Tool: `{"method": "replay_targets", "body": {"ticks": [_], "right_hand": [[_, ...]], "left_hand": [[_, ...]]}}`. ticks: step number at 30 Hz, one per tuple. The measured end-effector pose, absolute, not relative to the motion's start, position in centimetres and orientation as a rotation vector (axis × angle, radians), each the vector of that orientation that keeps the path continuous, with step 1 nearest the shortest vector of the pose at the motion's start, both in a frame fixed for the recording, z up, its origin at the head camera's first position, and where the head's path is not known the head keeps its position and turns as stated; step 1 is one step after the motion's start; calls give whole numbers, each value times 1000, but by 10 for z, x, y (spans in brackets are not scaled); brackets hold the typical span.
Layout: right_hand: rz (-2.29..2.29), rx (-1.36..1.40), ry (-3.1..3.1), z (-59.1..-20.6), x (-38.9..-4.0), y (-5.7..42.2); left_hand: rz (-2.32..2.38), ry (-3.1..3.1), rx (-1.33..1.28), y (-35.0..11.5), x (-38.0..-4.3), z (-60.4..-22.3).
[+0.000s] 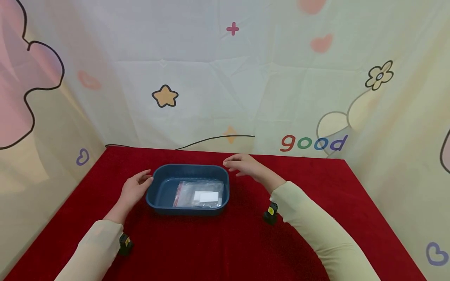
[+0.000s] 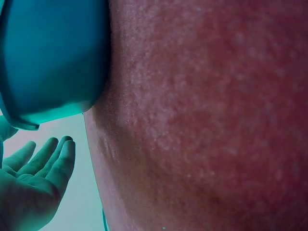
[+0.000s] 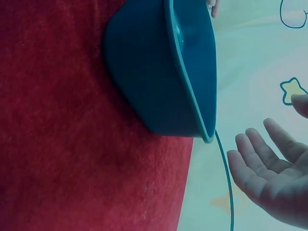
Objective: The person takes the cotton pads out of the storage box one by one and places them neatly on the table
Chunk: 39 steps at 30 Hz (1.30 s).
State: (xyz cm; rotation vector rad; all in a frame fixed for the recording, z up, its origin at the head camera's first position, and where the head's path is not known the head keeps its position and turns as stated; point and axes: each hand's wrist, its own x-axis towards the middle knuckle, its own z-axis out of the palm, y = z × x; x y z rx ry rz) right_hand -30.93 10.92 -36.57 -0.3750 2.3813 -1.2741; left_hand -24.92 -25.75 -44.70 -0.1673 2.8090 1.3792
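Note:
A dark blue plastic basin (image 1: 188, 212) stands on the red cloth, with clear zip bags (image 1: 188, 194) lying in it; white rectangles (image 1: 209, 196) show on or through them. My left hand (image 1: 135, 187) is at the basin's left rim, fingers loosely bent; whether it touches the rim I cannot tell. Beyond the right rim my right hand (image 1: 246, 164) hovers, holding nothing, its fingers relaxed. In the right wrist view, that hand (image 3: 274, 173) is apart from the basin (image 3: 144, 72). The left wrist view shows the left hand (image 2: 36, 183) with slightly bent fingers near the basin's wall (image 2: 53, 57).
Red cloth (image 1: 197, 249) covers the table. A pale printed curtain (image 1: 211, 97) hangs behind and along both sides. Each forearm carries a small dark wrist camera (image 1: 270, 213).

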Motion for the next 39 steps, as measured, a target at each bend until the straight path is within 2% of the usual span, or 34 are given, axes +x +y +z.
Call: {"method": "replay_targets", "body": {"ticks": [39], "right_hand": [[-1197,-316,2222,-382,-330,53]], "left_hand": [[1592,2742,-254,-252,-250,-460]]}}
